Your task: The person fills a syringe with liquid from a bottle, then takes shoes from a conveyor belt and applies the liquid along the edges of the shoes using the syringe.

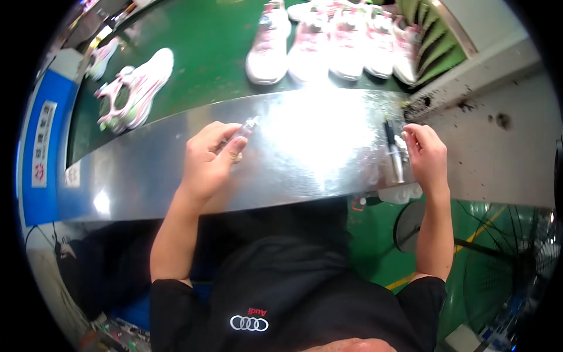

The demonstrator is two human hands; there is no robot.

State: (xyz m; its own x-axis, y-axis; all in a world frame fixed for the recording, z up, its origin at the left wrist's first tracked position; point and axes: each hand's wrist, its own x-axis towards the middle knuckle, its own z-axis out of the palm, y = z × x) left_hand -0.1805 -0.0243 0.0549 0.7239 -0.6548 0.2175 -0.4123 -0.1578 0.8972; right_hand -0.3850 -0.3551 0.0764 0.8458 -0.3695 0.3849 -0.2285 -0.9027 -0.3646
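A: What's the left hand (206,157) doing?

B: It's pinching a small clear thing (246,129) between thumb and fingers, just above the metal table (146,167). It looks slick to me, so I'd press only hard enough that it can't slide, and leave the far end uncovered.

A: And the right hand (428,154)?

B: It's at the table's right end, fingertips drawn together, close beside a black-and-silver pen (391,141) and some white bits (401,144). I can't tell whether anything is caught between those fingertips. I'd move gently there; a careless sweep could roll the pen off the edge.

A: How does the clear thing look from where you stand?

B: Short, narrow, see-through, slanting away from the body and a little to the right, its far end catching the light. Maybe a little bottle or tube; it's too blurred to say.

A: That glare in the middle of the table is fierce.

B: Yes, I'd hold small pieces out of it. Past the table, on the green surface (205,53), there's a row of pink-and-white shoes (349,47), with more shoes (143,88) over to the left.
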